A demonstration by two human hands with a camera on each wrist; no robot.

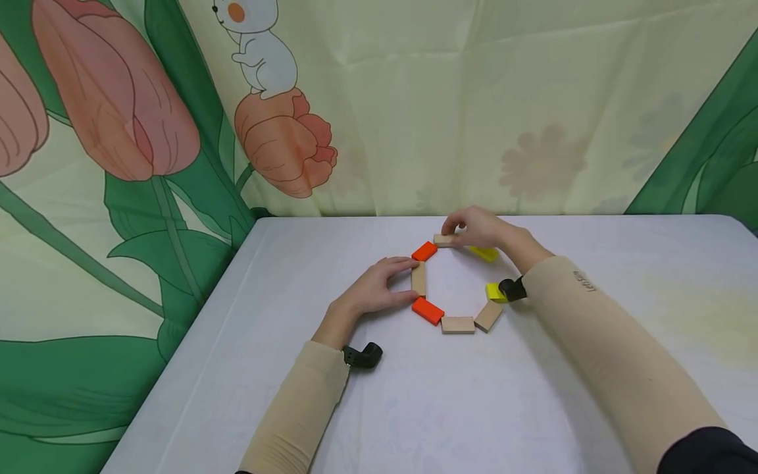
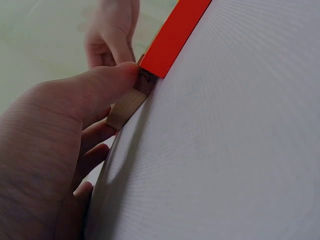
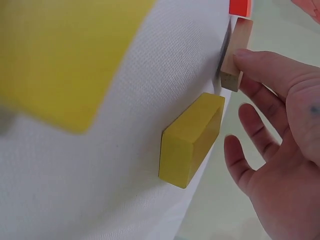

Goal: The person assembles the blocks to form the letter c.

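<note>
Small wooden blocks form a rough ring on the white table. At its left side my left hand (image 1: 379, 286) spans a plain wooden block (image 1: 418, 280), thumb at the near end and fingers at the far end. My right hand (image 1: 481, 228) pinches another plain block (image 3: 237, 55) between thumb and index finger at the ring's far side; its other fingers stay loosely bent. A red block (image 1: 424, 251) lies between these two plain ones. Beside the left thumb is a second red block (image 2: 175, 40). Near the right hand sits a yellow block (image 3: 192, 140).
Two plain blocks, one at the front (image 1: 458, 325) and one slanted at the front right (image 1: 488, 316), continue the ring. Another yellow block (image 1: 493, 292) lies beneath the right wrist's black camera (image 1: 512, 289). A printed curtain (image 1: 414, 118) hangs behind the table (image 1: 237, 395).
</note>
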